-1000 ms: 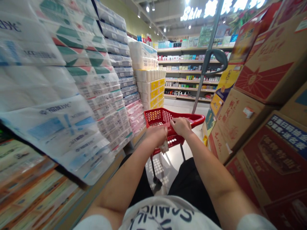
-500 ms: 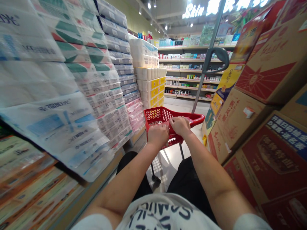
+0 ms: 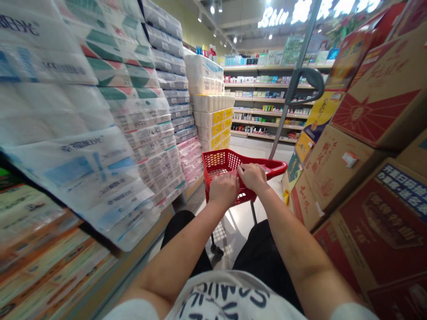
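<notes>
In the middle of the head view is a red plastic shopping cart [image 3: 218,159] with a perforated basket, a long red handle arm and thin dark legs on casters. My left hand [image 3: 224,190] is closed over the near rim of its basket. Close beside it, my right hand [image 3: 252,177] grips the red rim too, a little farther right. Both sets of fingers wrap over the edge, and the fingertips are partly hidden. The basket part that shows holds nothing I can make out.
Stacked tissue packs [image 3: 133,106] rise on the left, with toilet roll packs [image 3: 213,120] beyond. Cardboard cartons [image 3: 333,173] line the right side of the narrow aisle. A grey post with a looped handle [image 3: 305,86] stands ahead right, before stocked shelves [image 3: 263,98].
The whole scene has shifted slightly to the right in view. Both hands keep their hold on the cart's rim.
</notes>
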The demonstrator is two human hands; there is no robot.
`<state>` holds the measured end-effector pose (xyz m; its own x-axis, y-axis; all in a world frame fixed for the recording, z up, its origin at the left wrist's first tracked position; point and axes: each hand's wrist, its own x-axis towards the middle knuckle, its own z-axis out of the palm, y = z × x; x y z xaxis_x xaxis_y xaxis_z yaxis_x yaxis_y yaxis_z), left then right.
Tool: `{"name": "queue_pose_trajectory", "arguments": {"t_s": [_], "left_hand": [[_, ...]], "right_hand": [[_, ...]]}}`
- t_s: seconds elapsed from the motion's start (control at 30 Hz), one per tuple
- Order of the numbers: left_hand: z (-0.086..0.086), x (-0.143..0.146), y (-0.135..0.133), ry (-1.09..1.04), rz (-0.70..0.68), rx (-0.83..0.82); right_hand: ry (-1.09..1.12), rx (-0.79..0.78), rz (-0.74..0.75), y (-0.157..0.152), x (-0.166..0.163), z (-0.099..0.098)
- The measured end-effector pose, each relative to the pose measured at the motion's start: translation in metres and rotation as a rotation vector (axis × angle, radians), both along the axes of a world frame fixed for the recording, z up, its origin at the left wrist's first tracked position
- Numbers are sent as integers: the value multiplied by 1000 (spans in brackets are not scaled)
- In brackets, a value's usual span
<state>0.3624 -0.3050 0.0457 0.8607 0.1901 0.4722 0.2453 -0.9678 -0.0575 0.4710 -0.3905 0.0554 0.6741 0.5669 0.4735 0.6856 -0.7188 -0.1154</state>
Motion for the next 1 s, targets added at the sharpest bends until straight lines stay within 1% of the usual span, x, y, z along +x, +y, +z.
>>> {"name": "queue_pose_trajectory", "arguments": {"t_s": [0.1,0.13,0.17,0.27,0.33,0.47,0.5,0.63,0.67,0.83,0.87,1.0], "left_hand": [[6,4,2,202,32,-78],[6,5,3,239,32,-93],[6,5,3,228,25,-93],[-1,2,1,13,-24,-32],[-4,1,0,-58,-33,-7],[-4,2,2,126,3,-87],[-3,2,3,139,-2,-94],[-6,-3,3,-51,-34,-1],[-6,-3,4,-61,-33,8],[2,0,8,199,22,-124],[2,0,8,191,19,-124],[0,-3,4,-20,-16,-27]], "right_hand": [[-6,-3,3,1,0,0],[-3,-4,2,1,-1,1],[2,-7,4,1,-1,1],[23,-16,11,2,-2,2],[23,-18,16,3,-2,2],[4,-12,21,4,-4,-1],[-1,-8,20,5,-4,-1],[-5,1,24,6,-8,-1],[-4,1,28,7,-9,-1],[-3,-8,23,8,-12,0],[0,-8,21,8,-12,1],[8,2,33,7,-13,1]]}}
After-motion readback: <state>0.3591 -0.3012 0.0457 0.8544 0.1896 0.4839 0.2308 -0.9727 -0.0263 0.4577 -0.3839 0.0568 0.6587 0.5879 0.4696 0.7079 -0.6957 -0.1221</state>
